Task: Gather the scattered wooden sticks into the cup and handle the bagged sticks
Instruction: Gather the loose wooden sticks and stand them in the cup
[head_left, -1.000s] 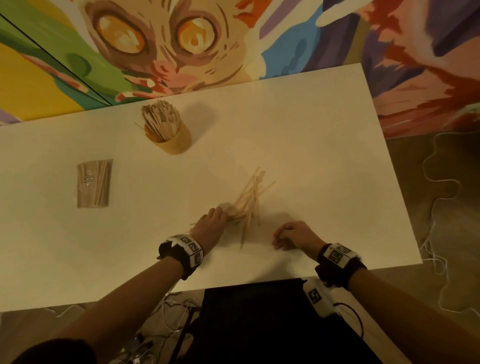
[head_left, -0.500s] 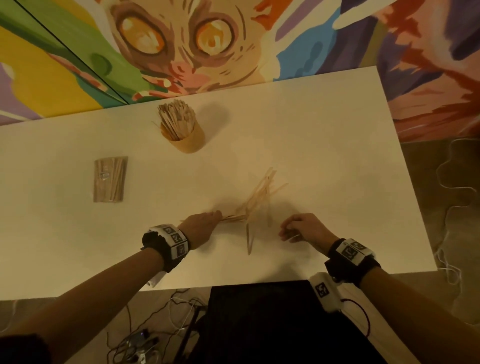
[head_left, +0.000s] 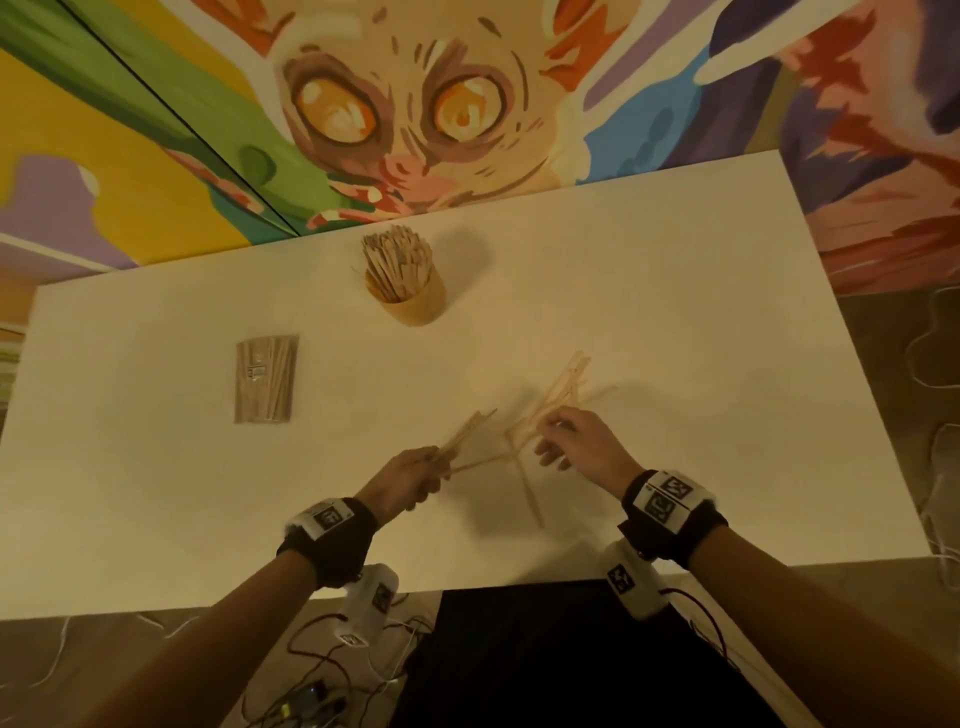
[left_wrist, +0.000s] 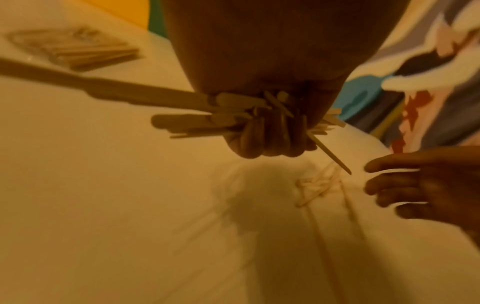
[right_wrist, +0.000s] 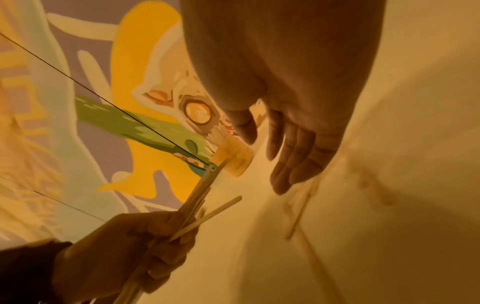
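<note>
Wooden sticks (head_left: 397, 260) already crowd our cup (head_left: 415, 304); our left hand (head_left: 402, 480) grips a bundle, right hand (head_left: 576, 447) reaches loose-fingered; bagged sticks (head_left: 266, 378) wait untouched.

An indoor recording set-up in a decorated room, not a kitchen or workshop: a plain white tabletop (head_left: 675, 322) stands against a bright painted mural (head_left: 395, 119) of a wide-eyed animal, and loose cables (head_left: 332, 670) and small electronics lie on the floor below.

Left hand (left_wrist: 270, 142) grips a bundle of wooden sticks (left_wrist: 202, 115) (one juts downward) above loose sticks (left_wrist: 317, 187).
</note>
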